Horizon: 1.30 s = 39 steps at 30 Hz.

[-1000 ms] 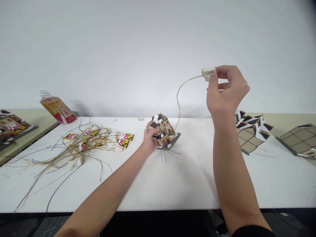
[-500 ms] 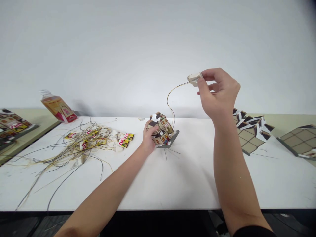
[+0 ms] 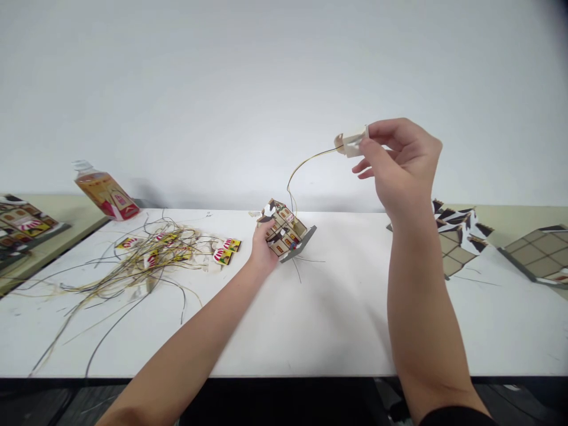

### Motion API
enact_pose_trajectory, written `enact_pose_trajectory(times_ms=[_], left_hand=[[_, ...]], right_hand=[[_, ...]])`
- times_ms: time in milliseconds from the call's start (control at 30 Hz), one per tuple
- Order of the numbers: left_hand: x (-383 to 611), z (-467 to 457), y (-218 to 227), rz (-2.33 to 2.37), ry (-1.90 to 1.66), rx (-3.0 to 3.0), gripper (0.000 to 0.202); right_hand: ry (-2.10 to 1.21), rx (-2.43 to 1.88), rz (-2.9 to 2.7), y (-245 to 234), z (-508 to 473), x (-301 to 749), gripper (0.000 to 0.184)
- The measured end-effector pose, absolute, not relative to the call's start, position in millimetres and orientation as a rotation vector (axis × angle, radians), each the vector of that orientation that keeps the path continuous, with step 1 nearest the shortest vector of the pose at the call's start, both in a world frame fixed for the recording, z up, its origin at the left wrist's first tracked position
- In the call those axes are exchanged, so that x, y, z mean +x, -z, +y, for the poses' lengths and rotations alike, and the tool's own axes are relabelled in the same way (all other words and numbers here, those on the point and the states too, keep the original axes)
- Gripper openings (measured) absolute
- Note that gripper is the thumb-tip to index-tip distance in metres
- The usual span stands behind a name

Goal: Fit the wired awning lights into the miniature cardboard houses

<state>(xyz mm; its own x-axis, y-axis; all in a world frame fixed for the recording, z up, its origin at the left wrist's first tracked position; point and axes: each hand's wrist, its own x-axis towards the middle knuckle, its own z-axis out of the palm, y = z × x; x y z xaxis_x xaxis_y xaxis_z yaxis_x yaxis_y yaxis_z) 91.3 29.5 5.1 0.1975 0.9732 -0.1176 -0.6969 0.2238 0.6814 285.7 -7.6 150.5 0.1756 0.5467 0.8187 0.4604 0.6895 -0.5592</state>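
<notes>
My left hand grips a small cardboard model house on a grey base, tilted up off the white table. A thin golden wire curves from the house up to a small beige plug piece. My right hand pinches that piece between thumb and forefinger, raised well above the table to the right of the house.
A tangle of loose wires and small striped cardboard pieces lies at the left. A printed bag leans at the back left. Flat cardboard model sheets lie at the right, with more at the far right and others at the far left.
My right hand has moved left with the plug piece, and the wire curve has followed. My left hand has tilted the house further and shifted it slightly left and up.
</notes>
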Motion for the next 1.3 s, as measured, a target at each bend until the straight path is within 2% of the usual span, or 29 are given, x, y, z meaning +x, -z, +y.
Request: enact_pose_trajectory(times_ms=[167, 633, 967, 1300], left_hand=[[88.8, 31.3, -4.5, 0.564, -1.238, 0.501, 0.042], [87.3, 30.7, -7.9, 0.573, -1.281, 0.477, 0.036], [88.1, 26.0, -9.9, 0.597, -1.242, 0.560, 0.036], [89.9, 22.1, -12.4, 0.605, -1.221, 0.591, 0.046]], right_hand=[[-0.054, -0.888, -1.443, -150.3, -7.5, 287.9, 0.009], [0.365, -0.992, -1.393, -148.4, 1.0, 304.8, 0.015], [0.260, -0.966, -1.399, -150.3, -2.6, 300.0, 0.013], [0.248, -0.972, -1.367, -150.4, -3.3, 289.8, 0.016]])
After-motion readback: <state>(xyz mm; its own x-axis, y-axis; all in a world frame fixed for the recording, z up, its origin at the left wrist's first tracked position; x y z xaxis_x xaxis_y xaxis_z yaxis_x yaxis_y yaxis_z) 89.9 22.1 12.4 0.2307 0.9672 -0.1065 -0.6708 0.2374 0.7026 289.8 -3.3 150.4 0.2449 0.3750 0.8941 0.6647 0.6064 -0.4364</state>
